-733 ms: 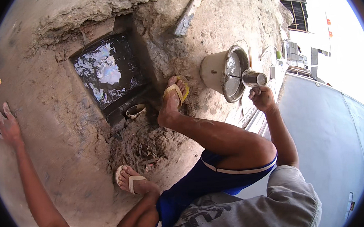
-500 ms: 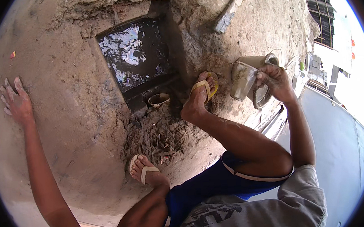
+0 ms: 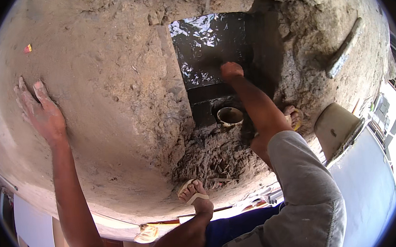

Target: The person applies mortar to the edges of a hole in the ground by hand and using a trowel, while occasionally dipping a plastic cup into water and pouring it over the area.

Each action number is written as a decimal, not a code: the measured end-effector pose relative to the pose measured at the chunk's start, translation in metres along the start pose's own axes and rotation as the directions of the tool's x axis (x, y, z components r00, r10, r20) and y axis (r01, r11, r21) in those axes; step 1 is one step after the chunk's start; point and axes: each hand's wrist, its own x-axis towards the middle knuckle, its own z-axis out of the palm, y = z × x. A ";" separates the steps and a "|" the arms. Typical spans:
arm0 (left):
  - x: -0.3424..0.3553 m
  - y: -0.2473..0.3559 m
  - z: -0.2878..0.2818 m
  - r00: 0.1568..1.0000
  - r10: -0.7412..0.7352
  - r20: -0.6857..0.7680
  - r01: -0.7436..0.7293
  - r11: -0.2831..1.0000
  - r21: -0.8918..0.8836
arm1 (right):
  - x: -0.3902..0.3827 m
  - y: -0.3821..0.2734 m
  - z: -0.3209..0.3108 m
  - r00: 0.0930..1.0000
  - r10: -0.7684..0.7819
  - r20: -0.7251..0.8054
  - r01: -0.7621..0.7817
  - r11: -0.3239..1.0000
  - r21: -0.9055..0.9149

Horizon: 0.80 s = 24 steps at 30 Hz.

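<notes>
Rectangular earth-edged pit (image 3: 266, 50) holding dark, glossy water (image 3: 202, 54) lies at the upper middle of the frame. At upper left, a small red-and-yellow scrap (image 3: 28, 48) lies on the brown ground (image 3: 108, 88). Below it, the bare left hand (image 3: 44, 115) rests palm down, fingers spread, gripping nothing. Near the centre, a round cream pipe mouth (image 3: 230, 116) stands at the pit's lower end. Above it, the right hand (image 3: 232, 70) is over the water, fingers curled; whether they grip anything can't be made out. Farther right is a beige bucket (image 3: 337, 130), then a long grey slab (image 3: 346, 49) at upper right.
</notes>
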 end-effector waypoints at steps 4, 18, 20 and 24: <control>0.004 0.004 0.001 0.998 0.050 0.045 -0.047 0.996 -0.076 | 0.028 0.021 0.015 0.997 0.042 0.069 -0.040 0.999 -0.032; 0.007 0.010 0.001 0.990 0.114 0.082 -0.107 0.991 -0.085 | 0.087 -0.069 -0.006 0.977 -0.039 -0.210 0.071 0.987 0.146; 0.003 0.006 -0.003 0.994 0.071 0.080 -0.069 0.997 -0.025 | 0.080 -0.106 -0.028 0.967 0.024 -0.254 0.053 0.954 0.294; 0.002 -0.002 -0.004 0.998 0.006 0.063 -0.009 0.999 0.044 | 0.049 -0.119 -0.071 0.898 -0.018 -0.439 0.166 0.939 0.301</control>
